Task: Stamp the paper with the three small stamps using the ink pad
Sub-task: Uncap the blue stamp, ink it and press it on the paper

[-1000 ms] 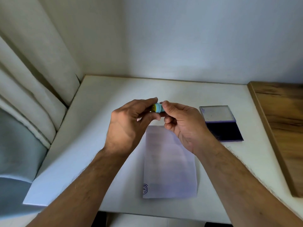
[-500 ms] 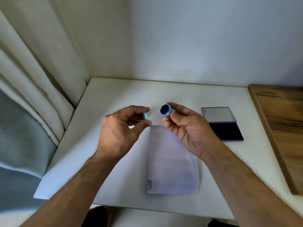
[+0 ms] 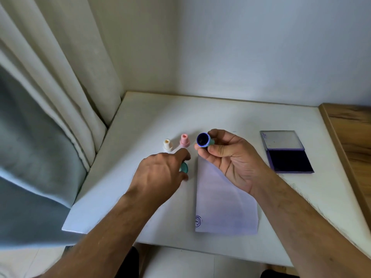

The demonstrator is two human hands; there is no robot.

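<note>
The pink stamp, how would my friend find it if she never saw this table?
Start at the white table and look just beyond the far end of the paper. Two little stamps stand side by side to its left; the pink stamp is the right one, pink where the cream stamp is pale.

Your open lane: bare white table [image 3: 230, 121] between the pink stamp [image 3: 184, 141] and the ink pad [image 3: 286, 152]; the curtain [image 3: 60, 97] crowds the left edge.
</note>
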